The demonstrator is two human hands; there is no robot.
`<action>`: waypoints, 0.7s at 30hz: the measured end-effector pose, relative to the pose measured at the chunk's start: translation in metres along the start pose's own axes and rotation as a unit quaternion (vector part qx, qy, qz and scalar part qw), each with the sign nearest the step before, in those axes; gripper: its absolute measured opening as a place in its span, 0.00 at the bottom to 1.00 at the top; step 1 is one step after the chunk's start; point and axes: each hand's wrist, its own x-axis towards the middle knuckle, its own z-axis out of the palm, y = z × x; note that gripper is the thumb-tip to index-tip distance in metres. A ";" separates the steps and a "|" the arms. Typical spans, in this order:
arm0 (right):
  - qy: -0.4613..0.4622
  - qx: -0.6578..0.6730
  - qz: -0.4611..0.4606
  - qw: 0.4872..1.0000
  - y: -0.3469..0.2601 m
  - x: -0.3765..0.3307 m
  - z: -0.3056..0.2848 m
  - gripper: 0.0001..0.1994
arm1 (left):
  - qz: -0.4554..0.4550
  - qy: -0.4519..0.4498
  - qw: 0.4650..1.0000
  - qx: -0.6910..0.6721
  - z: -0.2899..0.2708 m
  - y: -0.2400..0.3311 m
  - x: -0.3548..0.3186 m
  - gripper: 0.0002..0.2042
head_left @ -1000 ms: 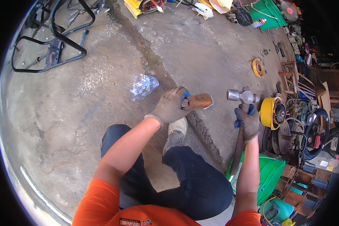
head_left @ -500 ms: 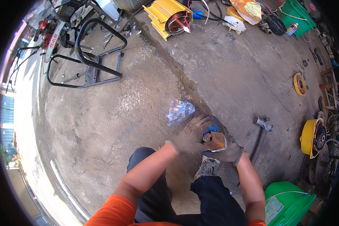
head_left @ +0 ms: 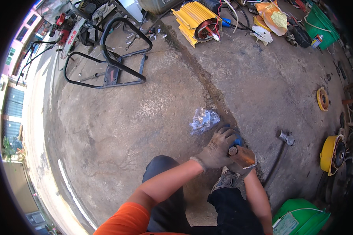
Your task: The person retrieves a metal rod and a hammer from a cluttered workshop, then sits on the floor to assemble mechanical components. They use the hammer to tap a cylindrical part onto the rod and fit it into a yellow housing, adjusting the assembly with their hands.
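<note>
Both gloved hands are together just above the concrete floor, between my knees and close to my shoe. My left hand, in a grey work glove, has its fingers curled over a blue part. Against it sits a rust-brown, block-like piece with a small round end at its left. My right hand grips this piece from below and the right; its fingers are mostly hidden. A crumpled clear plastic bag lies beyond my left hand. To the right rests a hammer with a long dark handle.
A black tubular frame stands at the far left. A yellow finned motor housing lies at the back. Yellow round parts sit along the right side. One green container is at the near right, another at the far right.
The whole view has shifted, so the floor items appear further right and mostly lower. The brown piece is turned, showing more of its long side. Both hands still hold the assembly.
</note>
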 end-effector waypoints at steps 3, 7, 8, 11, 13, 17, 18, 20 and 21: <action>0.052 0.186 0.111 0.975 -0.003 -0.008 0.019 0.31 | 0.000 0.009 1.000 0.012 0.007 0.004 0.000 0.20; 0.192 0.079 0.098 0.973 0.011 -0.040 -0.027 0.36 | -0.066 0.013 0.998 0.006 0.011 0.008 -0.014 0.21; 0.257 0.094 0.198 0.941 0.020 -0.050 -0.046 0.35 | -0.055 0.002 0.998 -0.007 0.008 0.006 -0.015 0.21; 0.350 -0.169 0.430 0.815 0.129 -0.120 -0.059 0.34 | -0.029 -0.016 0.999 -0.043 0.007 -0.001 -0.013 0.21; 0.238 -0.152 0.458 0.843 0.173 -0.150 -0.045 0.31 | -0.030 -0.007 0.998 -0.047 0.012 -0.004 -0.013 0.21; 0.189 -0.034 0.441 0.877 0.185 -0.148 -0.044 0.24 | -0.024 -0.008 0.999 -0.023 0.009 -0.002 -0.007 0.21; 0.201 0.089 0.476 0.852 0.182 -0.146 -0.050 0.21 | -0.019 -0.006 1.000 -0.018 0.009 -0.003 -0.005 0.22; 0.220 0.324 0.523 0.758 0.174 -0.145 -0.072 0.16 | -0.034 -0.005 0.999 -0.007 0.009 -0.001 0.001 0.23; 0.217 0.318 0.505 0.773 0.156 -0.145 -0.086 0.15 | -0.055 -0.007 0.998 -0.005 0.010 0.002 0.001 0.22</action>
